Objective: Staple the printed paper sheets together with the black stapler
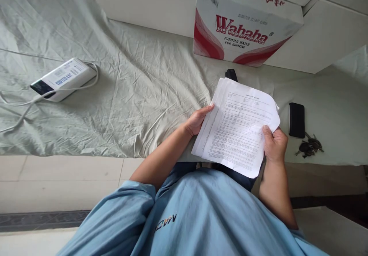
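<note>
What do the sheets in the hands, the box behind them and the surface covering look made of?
Sheets: thin white paper, matte, printed, edges curling. Box: cardboard, likely printed, with scuffed folded edges. Covering: pale green woven cloth, creased all over.

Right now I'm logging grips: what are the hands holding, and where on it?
A stack of papers. The left hand grips its left edge, and the right hand grips its right edge, thumb on top.
</note>
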`<state>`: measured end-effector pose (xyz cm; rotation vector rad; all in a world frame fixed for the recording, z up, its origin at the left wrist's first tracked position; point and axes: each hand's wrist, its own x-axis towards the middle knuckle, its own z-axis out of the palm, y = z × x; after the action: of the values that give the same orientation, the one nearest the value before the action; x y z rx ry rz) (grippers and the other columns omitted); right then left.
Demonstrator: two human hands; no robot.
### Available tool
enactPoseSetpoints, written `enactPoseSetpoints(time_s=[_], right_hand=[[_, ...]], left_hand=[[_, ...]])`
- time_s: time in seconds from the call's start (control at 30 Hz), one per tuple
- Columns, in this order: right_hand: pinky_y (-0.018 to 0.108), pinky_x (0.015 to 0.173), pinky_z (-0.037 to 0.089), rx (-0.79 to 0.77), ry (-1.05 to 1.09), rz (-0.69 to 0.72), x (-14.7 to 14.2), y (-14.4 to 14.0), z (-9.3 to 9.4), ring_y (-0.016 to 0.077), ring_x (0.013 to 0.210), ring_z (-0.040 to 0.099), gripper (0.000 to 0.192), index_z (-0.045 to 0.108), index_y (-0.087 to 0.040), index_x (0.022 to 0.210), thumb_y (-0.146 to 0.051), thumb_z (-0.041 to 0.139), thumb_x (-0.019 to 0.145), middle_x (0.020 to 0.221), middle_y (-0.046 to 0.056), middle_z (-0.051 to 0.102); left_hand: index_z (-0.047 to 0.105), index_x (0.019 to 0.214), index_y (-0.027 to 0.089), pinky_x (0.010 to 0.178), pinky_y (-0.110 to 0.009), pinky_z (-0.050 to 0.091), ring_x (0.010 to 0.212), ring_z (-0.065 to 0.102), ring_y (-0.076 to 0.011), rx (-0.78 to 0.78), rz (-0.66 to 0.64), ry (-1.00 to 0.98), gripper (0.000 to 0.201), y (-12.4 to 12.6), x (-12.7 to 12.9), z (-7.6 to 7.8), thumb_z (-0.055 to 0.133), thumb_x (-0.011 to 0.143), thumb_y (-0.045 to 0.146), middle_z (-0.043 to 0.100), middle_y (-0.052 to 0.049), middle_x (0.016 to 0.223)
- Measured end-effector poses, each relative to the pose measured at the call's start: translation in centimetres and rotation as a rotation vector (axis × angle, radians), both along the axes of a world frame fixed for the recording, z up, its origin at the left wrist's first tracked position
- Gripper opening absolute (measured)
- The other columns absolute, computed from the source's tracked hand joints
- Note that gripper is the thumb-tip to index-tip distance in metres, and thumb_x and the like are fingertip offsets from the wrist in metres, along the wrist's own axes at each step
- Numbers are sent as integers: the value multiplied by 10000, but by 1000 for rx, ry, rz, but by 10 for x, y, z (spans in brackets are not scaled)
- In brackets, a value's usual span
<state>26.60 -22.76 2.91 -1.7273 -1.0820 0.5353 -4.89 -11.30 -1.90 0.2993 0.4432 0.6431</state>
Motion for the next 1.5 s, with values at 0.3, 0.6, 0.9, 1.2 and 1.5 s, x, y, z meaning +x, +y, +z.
enactPoseSetpoints(time_s=[0.3, 0.6, 0.9, 1.2, 1.5], right_hand=[[414, 950, 648, 10, -54, 19, -4, 5, -3, 274, 970, 828, 534, 898, -193, 1077, -709, 839, 956, 1003, 81, 883], [419, 900, 649, -7, -76, 37, -7, 6, -8, 280, 915, 828, 543, 888, -179, 1046, -713, 834, 962, 997, 90, 891], [388, 878, 620, -6, -41, 17, -13, 8, -7, 256, 905, 801, 571, 888, -182, 1083, -737, 817, 969, 1022, 81, 887], [305, 669, 483, -2, -84, -169, 16, -6, -4, 148, 678, 554, 590, 776, -174, 793, -752, 860, 878, 691, -19, 628], [365, 725, 642, 146, 171, -430, 28, -18, 2, 199, 791, 713, 555, 878, -166, 943, -627, 1019, 669, 919, 67, 825]], left_hand=[[824, 1313, 144, 1147, -552, 662, 1207, 868, -430, 27, -11, -2, 474, -1, 0, 6, 816, 1027, 521, 910, -174, 1091], [828, 1214, 134, 1025, -483, 698, 1139, 878, -397, 100, 3, 35, 456, -1, -1, 5, 889, 966, 511, 902, -174, 1076], [831, 1177, 141, 1004, -478, 700, 1077, 885, -379, 121, 21, 10, 486, 0, 0, 3, 918, 944, 559, 900, -160, 1044], [830, 1186, 159, 989, -470, 709, 1149, 875, -393, 126, 43, 13, 490, 0, 1, 0, 931, 938, 569, 899, -153, 1075], [836, 1159, 153, 1032, -468, 709, 1163, 876, -381, 122, 45, -7, 435, 2, 0, 0, 911, 958, 532, 903, -156, 1121]])
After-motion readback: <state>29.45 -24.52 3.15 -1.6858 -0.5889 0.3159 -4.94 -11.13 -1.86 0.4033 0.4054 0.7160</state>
